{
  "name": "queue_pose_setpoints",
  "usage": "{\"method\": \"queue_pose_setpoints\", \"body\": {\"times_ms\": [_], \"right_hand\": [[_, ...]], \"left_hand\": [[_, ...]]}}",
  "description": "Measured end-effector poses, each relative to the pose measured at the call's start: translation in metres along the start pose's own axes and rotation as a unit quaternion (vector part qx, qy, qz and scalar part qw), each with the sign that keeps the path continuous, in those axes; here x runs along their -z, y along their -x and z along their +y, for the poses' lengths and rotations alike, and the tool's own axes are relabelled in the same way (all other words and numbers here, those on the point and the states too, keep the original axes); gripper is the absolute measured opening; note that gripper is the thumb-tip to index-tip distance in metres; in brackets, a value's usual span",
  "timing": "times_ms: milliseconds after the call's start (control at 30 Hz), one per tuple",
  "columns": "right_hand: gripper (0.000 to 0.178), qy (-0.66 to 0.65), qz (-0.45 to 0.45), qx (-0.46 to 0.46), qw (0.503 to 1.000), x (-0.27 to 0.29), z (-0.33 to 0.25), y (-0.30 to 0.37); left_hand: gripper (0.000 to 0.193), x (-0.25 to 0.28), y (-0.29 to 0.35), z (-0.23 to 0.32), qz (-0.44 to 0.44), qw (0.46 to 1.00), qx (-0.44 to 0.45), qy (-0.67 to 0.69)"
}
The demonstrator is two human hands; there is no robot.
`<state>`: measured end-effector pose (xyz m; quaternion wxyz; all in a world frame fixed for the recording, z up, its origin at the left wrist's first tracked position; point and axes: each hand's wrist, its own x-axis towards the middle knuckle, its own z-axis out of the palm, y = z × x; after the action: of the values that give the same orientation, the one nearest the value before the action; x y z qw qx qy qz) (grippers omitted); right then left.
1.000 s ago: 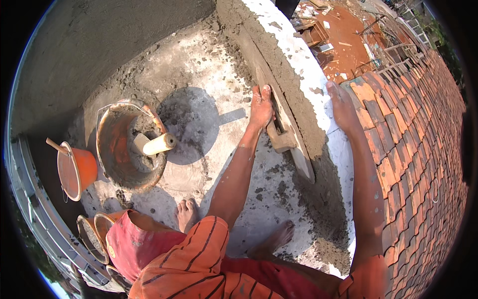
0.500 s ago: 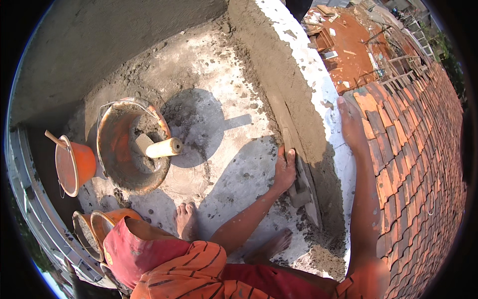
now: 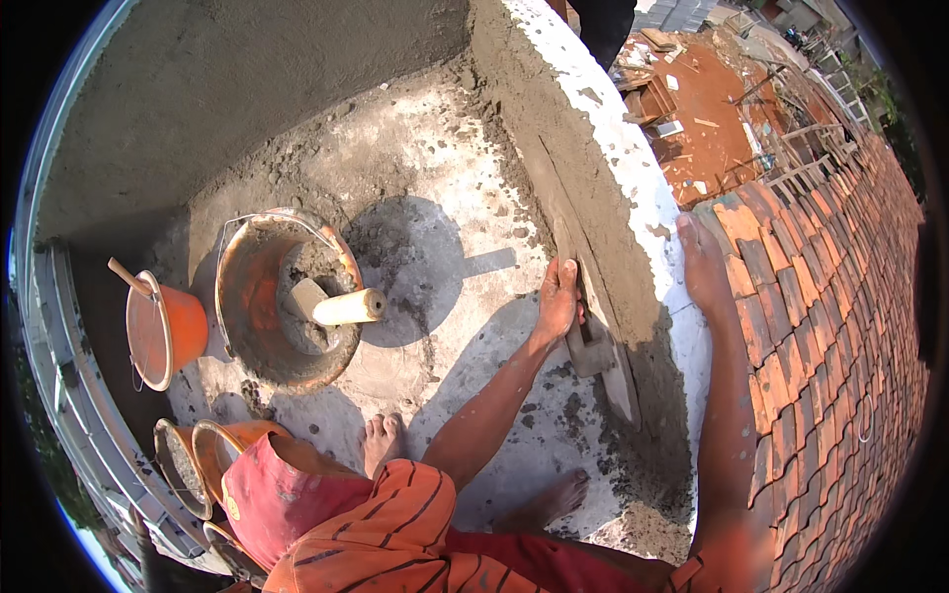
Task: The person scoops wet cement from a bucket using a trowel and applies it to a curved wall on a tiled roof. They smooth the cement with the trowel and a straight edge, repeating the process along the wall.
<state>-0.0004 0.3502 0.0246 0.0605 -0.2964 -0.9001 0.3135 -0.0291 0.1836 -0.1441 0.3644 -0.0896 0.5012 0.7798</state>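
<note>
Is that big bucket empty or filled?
Not empty: grey mortar shows inside the bucket, along with a pale-handled tool; its depth I cannot tell.

shirt (image 3: 346, 553): orange, dark-striped | sleeves (image 3: 420, 504): short | shorts (image 3: 297, 494): red, yellowish mark (image 3: 232, 507) | feet (image 3: 380, 443): bare

Building site: mortar-coated wall (image 3: 593, 198), bucket (image 3: 259, 296)

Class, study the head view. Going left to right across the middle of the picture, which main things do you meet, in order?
Small orange bucket, large mortar-smeared bucket, left hand gripping the long float, right hand, tiled roof.
</note>
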Motion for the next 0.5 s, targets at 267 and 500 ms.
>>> {"method": "queue_pose_setpoints", "body": {"times_ms": [267,500], "right_hand": [[0.056,0.005,0.012,0.006,1.000,-0.003,-0.003,0.004],[0.057,0.005,-0.016,-0.015,1.000,0.001,-0.011,-0.001]], "left_hand": [[0.050,0.029,-0.107,0.079,0.013,0.998,-0.056,-0.027],[0.048,0.016,-0.071,0.058,0.024,0.997,-0.061,-0.038]]}}
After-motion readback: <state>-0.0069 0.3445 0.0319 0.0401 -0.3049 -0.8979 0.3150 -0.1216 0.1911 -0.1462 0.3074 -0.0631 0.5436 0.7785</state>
